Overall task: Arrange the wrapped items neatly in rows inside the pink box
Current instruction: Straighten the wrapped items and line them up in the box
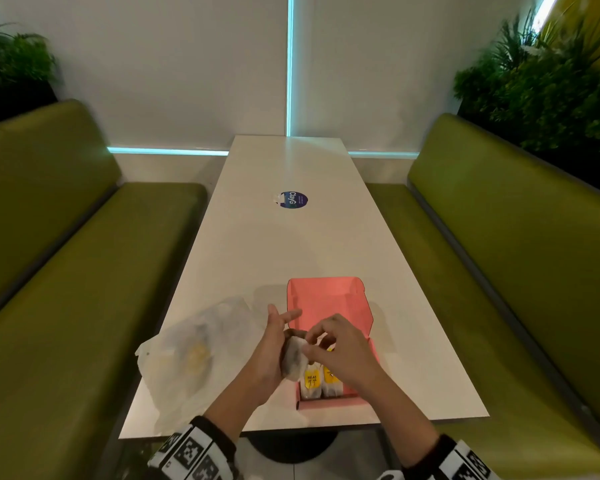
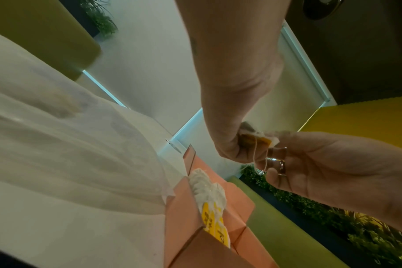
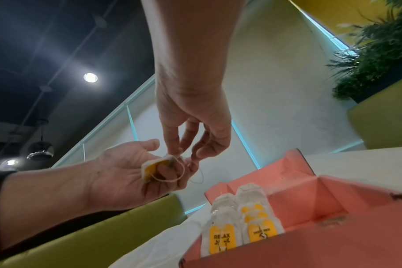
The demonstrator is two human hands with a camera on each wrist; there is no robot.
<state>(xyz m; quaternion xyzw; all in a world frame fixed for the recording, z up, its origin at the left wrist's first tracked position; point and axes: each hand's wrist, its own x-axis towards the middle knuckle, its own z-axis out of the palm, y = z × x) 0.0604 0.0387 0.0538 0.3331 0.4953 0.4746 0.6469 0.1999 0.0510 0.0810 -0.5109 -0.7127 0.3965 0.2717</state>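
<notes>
Above the near left corner of the pink box (image 1: 329, 299), you are holding one wrapped tea bag (image 1: 293, 358) in your left hand (image 1: 267, 355), fingers curling round it. Your right hand (image 1: 340, 351) is pinching at its top end with thumb and forefinger; the right wrist view shows the loose string (image 3: 181, 174) looping there, so you are probably tidying the string or tag.

Two wrapped tea bags with yellow tags (image 3: 241, 230) are already lying side by side against the box's near wall, left part. The rest of the floor, right of them and toward the far wall, is showing bare pink.

Handling, my read: the bag is very light, soft and crushable, wrapper likely slick. Take it by the long edges or the sealed end, not the middle; light pinch only. Don't lift by the string, since it may snag or pull free.

Room: the box walls are low, and the upright lid (image 1: 326, 289) is blocking the far side, so come in from above or from your side. The next slot is looking like just right of the pair, touching them. The white plastic bag (image 1: 201, 348) is lying on the bench (image 1: 291, 244) just left of the box, near your left wrist; mind it doesn't drag. The box is sitting close to the bench's near edge, so avoid pushing it toward you.
</notes>
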